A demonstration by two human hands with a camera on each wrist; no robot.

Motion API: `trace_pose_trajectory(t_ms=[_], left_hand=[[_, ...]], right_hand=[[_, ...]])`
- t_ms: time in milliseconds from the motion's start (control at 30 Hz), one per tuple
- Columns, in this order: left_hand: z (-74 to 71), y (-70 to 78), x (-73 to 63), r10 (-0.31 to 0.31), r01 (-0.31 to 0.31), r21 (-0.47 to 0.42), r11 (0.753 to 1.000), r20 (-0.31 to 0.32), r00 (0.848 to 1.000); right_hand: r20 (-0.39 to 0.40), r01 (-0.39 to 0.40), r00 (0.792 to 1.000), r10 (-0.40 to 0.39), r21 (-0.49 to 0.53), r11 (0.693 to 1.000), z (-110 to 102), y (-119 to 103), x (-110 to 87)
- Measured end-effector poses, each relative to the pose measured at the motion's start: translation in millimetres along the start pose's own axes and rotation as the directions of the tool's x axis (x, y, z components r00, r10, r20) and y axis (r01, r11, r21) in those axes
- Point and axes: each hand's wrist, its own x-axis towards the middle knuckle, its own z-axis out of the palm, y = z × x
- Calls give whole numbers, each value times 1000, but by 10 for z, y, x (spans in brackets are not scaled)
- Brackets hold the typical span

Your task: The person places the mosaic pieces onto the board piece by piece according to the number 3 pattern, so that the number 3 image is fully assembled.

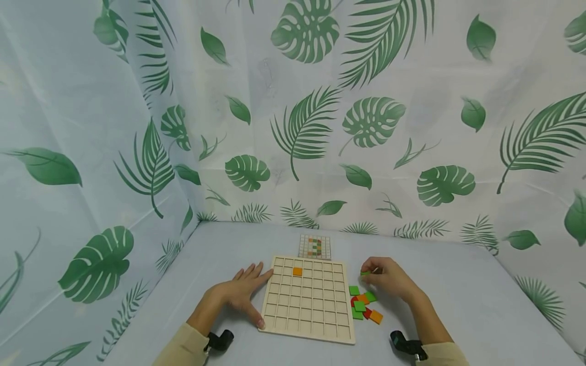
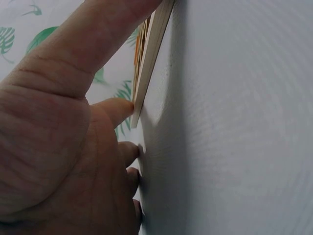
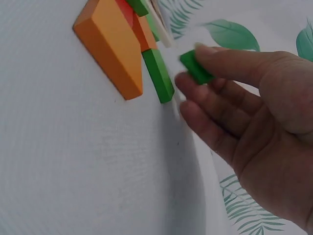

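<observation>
Head view, lower left of the frame: pale beige fabric sleeve, with a small, black, rounded wrist-worn camera beside its cuff; bare left hand. Lower right: matching beige fabric sleeve, similar black wrist-worn camera; bare right hand.

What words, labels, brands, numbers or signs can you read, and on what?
None readable in any view.
Pattern card: coloured grid; any print is too small to read.
Grid board: no lettering visible.
Loose tiles: no lettering visible.
</observation>
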Motion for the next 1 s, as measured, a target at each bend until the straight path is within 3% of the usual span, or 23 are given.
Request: trace_pose_trajectory(t_ms=[133, 200, 433, 600, 1000], left_hand=[[5, -4, -6, 11, -11, -1, 1000, -1, 1000], [3, 3, -12, 15, -15, 0, 1000, -2, 1000], [0, 35, -22, 9, -9, 1, 1000, 2, 1000], [-13, 44, -31, -1, 1, 0, 1000, 3, 1000], [-13, 26, -15, 12, -12, 3, 1000, 8, 1000]], right_hand=[[-72, 14, 997, -5, 131, 991, -11, -3, 10], [-109, 28, 994, -12, 150, 988, -12, -9, 12], [-193, 12, 981, -1, 56, 998, 3, -62, 17], [-233, 3, 972, 13, 68, 998, 39, -121, 47], [-268, 149, 956, -122, 83, 985, 253, -501, 160]])
